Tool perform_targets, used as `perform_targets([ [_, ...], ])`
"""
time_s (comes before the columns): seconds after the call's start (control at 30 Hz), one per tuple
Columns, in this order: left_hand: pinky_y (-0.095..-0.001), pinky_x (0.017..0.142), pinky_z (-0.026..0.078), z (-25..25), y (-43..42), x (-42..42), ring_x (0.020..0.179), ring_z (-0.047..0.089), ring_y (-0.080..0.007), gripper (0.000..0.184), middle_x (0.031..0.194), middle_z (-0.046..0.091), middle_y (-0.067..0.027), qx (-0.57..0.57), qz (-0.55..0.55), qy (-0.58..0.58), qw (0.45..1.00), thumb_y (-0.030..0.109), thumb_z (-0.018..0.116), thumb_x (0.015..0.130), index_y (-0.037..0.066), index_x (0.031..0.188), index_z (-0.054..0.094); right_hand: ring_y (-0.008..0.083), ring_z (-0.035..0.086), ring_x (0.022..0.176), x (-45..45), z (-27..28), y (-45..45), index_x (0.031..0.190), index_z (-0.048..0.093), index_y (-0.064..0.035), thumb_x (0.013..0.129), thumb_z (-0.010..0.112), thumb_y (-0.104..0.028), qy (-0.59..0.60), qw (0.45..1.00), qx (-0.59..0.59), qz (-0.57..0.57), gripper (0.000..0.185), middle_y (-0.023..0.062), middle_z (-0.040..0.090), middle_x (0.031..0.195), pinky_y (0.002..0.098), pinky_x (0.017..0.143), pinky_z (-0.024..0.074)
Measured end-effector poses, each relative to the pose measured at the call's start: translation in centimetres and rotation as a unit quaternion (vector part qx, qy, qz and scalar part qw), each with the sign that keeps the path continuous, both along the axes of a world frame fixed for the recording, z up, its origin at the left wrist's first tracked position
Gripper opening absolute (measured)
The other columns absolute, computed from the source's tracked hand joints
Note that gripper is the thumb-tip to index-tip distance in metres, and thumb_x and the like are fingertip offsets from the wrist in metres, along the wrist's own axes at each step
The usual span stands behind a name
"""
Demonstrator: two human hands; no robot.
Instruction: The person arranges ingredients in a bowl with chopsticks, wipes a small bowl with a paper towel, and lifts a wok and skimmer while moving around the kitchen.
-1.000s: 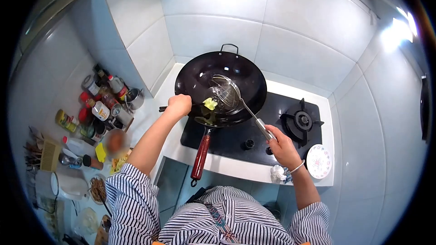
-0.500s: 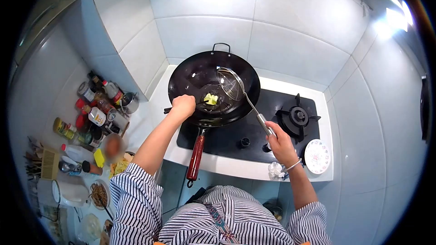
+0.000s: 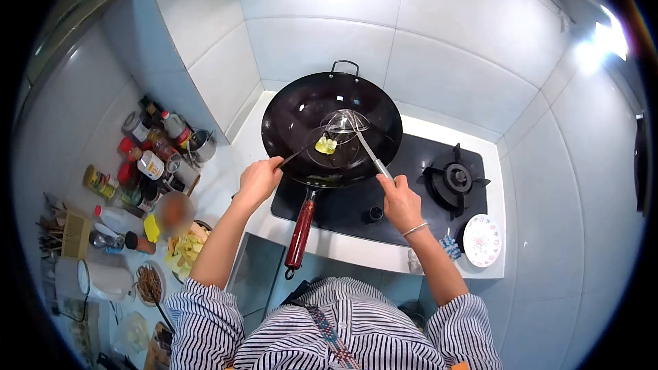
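Observation:
A dark wok (image 3: 288, 113) with a red wooden handle (image 3: 299, 236) stands over the left side of the cooktop. A pale yellow-green piece of food (image 3: 326, 145), perhaps a vegetable, lies in the liquid at its bottom. My left hand (image 3: 258, 179) is closed around dark chopsticks (image 3: 295, 157), whose tips point at this piece; I cannot tell whether they touch it. My right hand (image 3: 400, 203) grips the metal handle of a wire skimmer (image 3: 371, 150). The skimmer's round basket is low inside the wok, just beyond the yellow-green piece.
Right of the wok is a second burner (image 3: 457, 177), with a flowered white plate (image 3: 482, 241) and a blue checked cloth (image 3: 449, 247) near the counter's front edge. Bottles and jars (image 3: 149, 165) crowd the left counter, near a plate of cut vegetables (image 3: 185, 252). Tiled walls enclose the stove.
The skimmer has come down deeper into the wok and to the left, its basket now flatter. My right hand has moved up and left; my left hand has drawn back toward me with the chopsticks.

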State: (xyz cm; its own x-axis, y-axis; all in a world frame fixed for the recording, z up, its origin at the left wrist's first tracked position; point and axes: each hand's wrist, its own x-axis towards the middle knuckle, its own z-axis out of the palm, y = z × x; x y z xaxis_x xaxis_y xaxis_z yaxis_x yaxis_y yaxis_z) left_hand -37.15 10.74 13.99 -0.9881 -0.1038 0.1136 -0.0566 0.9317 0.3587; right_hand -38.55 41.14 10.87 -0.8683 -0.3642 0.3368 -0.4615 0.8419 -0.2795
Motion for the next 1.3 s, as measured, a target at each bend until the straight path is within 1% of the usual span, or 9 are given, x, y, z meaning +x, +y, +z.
perform_targets([
  [0.2,-0.0393,0.069,0.044,-3.1,-2.9,5.7,0.082,0.056,-0.0336,0.029,0.088,0.06,-0.0162,0.154,0.067,0.11,0.98,0.011,0.05,0.075,0.007,0.104,0.056,0.0303,0.055,0.065,0.0,-1.5,0.4,0.108,0.05,-0.0145,0.073,0.052,-0.004,-0.024,0.998,-0.052,0.003,0.037,0.0112,0.045,0.086,0.0397,0.055,0.0463],
  [0.27,-0.036,0.066,0.044,-3.9,-4.0,7.9,0.076,0.057,-0.0304,0.032,0.086,0.06,-0.017,0.164,0.09,0.116,0.975,0.01,0.05,0.075,0.005,0.107,0.054,0.0304,0.055,0.073,0.3,-0.6,0.8,0.11,0.049,-0.0129,0.074,0.053,-0.006,-0.077,0.996,-0.048,-0.009,0.037,0.0116,0.046,0.09,0.0393,0.062,0.0463],
  [0.37,-0.0321,0.063,0.043,-4.4,-5.6,11.4,0.07,0.057,-0.0256,0.032,0.082,0.059,-0.0168,0.222,0.202,0.082,0.95,0.009,0.05,0.076,0.005,0.108,0.054,0.0294,0.048,0.09,0.9,0.8,1.7,0.106,0.051,-0.0049,0.072,0.057,-0.007,0.031,0.99,-0.134,0.017,0.035,0.0146,0.048,0.099,0.038,0.075,0.0423],
  [0.4,-0.0308,0.063,0.043,-5.0,-6.4,12.6,0.068,0.055,-0.0232,0.033,0.081,0.059,-0.0158,0.223,0.217,0.104,0.945,0.009,0.05,0.077,0.005,0.109,0.053,0.0293,0.05,0.085,1.4,1.5,2.0,0.101,0.053,-0.0024,0.072,0.056,-0.003,0.091,0.981,-0.167,0.039,0.029,0.0153,0.049,0.096,0.0355,0.071,0.0433],
  [0.57,-0.0275,0.059,0.041,-6.7,-7.3,17.2,0.063,0.05,-0.0156,0.035,0.076,0.055,-0.0087,0.211,0.244,0.245,0.914,0.006,0.049,0.077,0.003,0.112,0.05,0.026,0.054,0.061,5.5,2.2,3.2,0.089,0.057,-0.0006,0.073,0.055,0.001,0.014,0.967,-0.236,0.092,0.016,0.0131,0.053,0.072,0.031,0.054,0.0437],
  [0.8,-0.0206,0.053,0.033,-9.3,-6.9,22.3,0.057,0.037,-0.0081,0.038,0.066,0.04,0.0012,0.264,0.373,0.212,0.864,0.002,0.048,0.078,0.004,0.116,0.05,0.0288,0.056,0.065,4.2,-5.4,3.5,0.085,0.059,-0.0086,0.075,0.055,-0.013,-0.083,0.989,-0.099,0.076,0.012,0.0108,0.057,0.072,0.0364,0.057,0.0449],
  [1.07,-0.0211,0.056,0.036,-10.1,-6.2,24.5,0.061,0.041,-0.0086,0.036,0.07,0.047,-0.0011,0.33,0.367,0.231,0.838,0.002,0.047,0.079,0.002,0.115,0.049,0.0344,0.057,0.08,-1.0,-12.0,3.2,0.102,0.052,-0.0126,0.073,0.058,-0.016,-0.169,0.984,-0.054,0.029,0.03,0.015,0.059,0.079,0.0407,0.071,0.0457],
  [1.2,-0.0214,0.057,0.037,-9.6,-5.7,25.1,0.061,0.041,-0.0083,0.036,0.07,0.047,-0.0011,0.32,0.376,0.228,0.839,0.002,0.047,0.079,0.002,0.114,0.05,0.0364,0.057,0.083,-1.3,-12.1,2.2,0.107,0.048,-0.01,0.074,0.059,-0.024,-0.159,0.987,0.03,0.019,0.038,0.019,0.06,0.084,0.0422,0.072,0.0457],
  [1.3,-0.0218,0.056,0.037,-8.9,-5.1,25.4,0.06,0.041,-0.0084,0.036,0.069,0.047,-0.0008,0.329,0.386,0.213,0.835,0.003,0.048,0.078,0.001,0.114,0.05,0.0376,0.057,0.085,-1.5,-11.8,1.1,0.105,0.048,-0.0031,0.075,0.059,-0.035,-0.238,0.969,0.052,-0.031,0.045,0.0239,0.059,0.087,0.0433,0.073,0.0457],
])
